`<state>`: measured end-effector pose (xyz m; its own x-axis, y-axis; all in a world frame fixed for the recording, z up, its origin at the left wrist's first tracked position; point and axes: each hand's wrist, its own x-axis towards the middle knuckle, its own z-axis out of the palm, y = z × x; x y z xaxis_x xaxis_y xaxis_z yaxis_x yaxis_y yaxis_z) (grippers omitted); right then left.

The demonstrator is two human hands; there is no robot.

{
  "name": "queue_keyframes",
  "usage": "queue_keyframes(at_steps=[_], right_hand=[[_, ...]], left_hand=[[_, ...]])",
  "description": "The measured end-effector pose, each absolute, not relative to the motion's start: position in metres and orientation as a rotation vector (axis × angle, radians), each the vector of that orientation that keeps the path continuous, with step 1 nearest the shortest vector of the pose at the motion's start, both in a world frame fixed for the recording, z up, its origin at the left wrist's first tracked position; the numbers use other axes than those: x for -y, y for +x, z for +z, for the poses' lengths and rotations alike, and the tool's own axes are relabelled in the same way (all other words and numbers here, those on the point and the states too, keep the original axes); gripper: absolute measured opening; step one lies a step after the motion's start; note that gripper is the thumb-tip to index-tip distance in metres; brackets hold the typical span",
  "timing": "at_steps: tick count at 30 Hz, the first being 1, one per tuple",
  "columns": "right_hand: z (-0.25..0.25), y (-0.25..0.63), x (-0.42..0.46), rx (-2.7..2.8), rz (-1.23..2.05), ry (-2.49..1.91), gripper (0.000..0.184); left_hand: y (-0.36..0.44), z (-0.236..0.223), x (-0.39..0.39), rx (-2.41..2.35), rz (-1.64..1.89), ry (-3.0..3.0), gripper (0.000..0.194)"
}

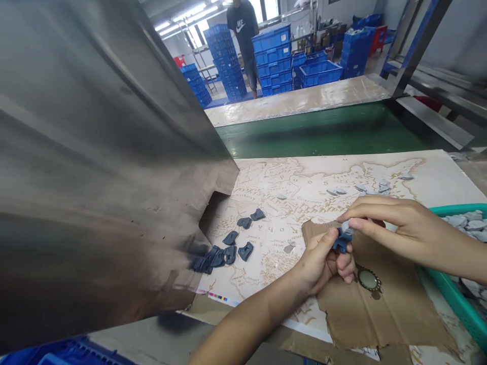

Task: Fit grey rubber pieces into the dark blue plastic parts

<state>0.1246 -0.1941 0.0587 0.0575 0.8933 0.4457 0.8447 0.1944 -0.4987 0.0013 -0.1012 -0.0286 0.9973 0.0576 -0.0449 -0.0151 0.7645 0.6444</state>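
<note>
**Left hand** [317, 263]: fingers curled inward, thumb on top, gripping a dark blue moulded piece [341, 242] between them.

**Right hand** [395, 223]: fingers held close together, the thumb and forefinger pinching a pale grey piece [347, 226] against the blue one. Whether the two are joined cannot be told.

**Just below the left fingers:** a round glass-faced disc with a beaded rim [368, 279], on torn brown cardboard [380, 309].

**Left of the fingers:** loose dark blue pieces [245, 251] on a printed map sheet [304, 177].

**Beyond the right fingers:** scattered pale grey pieces [337, 191].

**Right of the right fingers:** a teal tray [449, 289] heaped with grey pieces [466, 223].

**Far beyond the fingers:** a green conveyor belt [315, 132], stacked blue crates [272, 61] — and a standing co-worker [243, 25].
</note>
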Motion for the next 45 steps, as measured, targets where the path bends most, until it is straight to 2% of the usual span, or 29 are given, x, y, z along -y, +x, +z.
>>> queue_keyframes(at_steps=[3, 6, 8, 10, 13, 15, 18, 21, 25, 27, 29, 32, 35, 39, 45], right_hand=[[0.056, 0.129, 0.190, 1.752, 0.167, -1.605, 0.028], [0.060, 0.132, 0.184, 1.727, 0.336, -1.699, 0.034], [0.065, 0.140, 0.176, 1.674, 0.499, -1.789, 0.045], [0.070, 0.155, 0.160, 1.490, 0.566, -1.992, 0.048], [0.074, 0.193, 0.125, 1.082, 0.398, -2.360, 0.034], [0.072, 0.225, 0.102, 0.941, 0.262, -2.485, 0.031], [0.065, 0.268, 0.080, 0.811, 0.146, -2.671, 0.028], [0.060, 0.292, 0.078, 0.743, 0.072, -2.835, 0.030], [0.066, 0.284, 0.115, 0.843, -0.067, -2.847, 0.050], [0.074, 0.268, 0.154, 0.907, -0.135, -2.830, 0.047], [0.078, 0.249, 0.204, 0.968, -0.238, -2.814, 0.040], [0.069, 0.218, 0.276, 1.278, -0.251, -2.693, 0.050], [0.041, 0.200, 0.319, 1.644, -0.178, -2.453, 0.048], [0.003, 0.203, 0.328, 1.807, -0.314, -2.304, 0.050], [-0.009, 0.219, 0.318, 1.898, -0.349, -2.287, 0.042]], left_hand=[[0.005, -0.030, 0.099, -0.108, 0.064, 0.725, 0.064], [0.008, -0.029, 0.087, -0.198, 0.144, 0.886, 0.068], [0.005, -0.021, 0.071, -0.271, 0.194, 1.159, 0.069], [-0.002, -0.006, 0.048, -0.400, 0.277, 1.608, 0.061], [-0.020, 0.019, 0.013, -0.851, 0.371, 2.306, 0.043], [-0.031, 0.029, -0.004, -1.167, 0.214, 2.532, 0.039], [-0.040, 0.032, -0.019, -1.293, -0.127, 2.597, 0.028], [-0.041, 0.028, -0.024, -1.267, -0.151, 2.607, 0.023], [-0.035, 0.020, -0.017, -1.038, 0.311, 2.520, 0.021], [-0.032, 0.015, -0.008, -0.829, 0.589, 2.364, 0.021], [-0.027, 0.011, 0.006, -0.620, 0.708, 2.198, 0.022], [-0.022, 0.006, 0.036, -0.352, 0.613, 2.104, 0.023], [-0.020, 0.002, 0.067, -0.159, 0.454, 2.241, 0.019], [-0.019, -0.007, 0.091, -0.053, 0.403, 2.419, 0.015], [-0.015, -0.016, 0.088, -0.133, 0.429, 2.115, 0.022]])
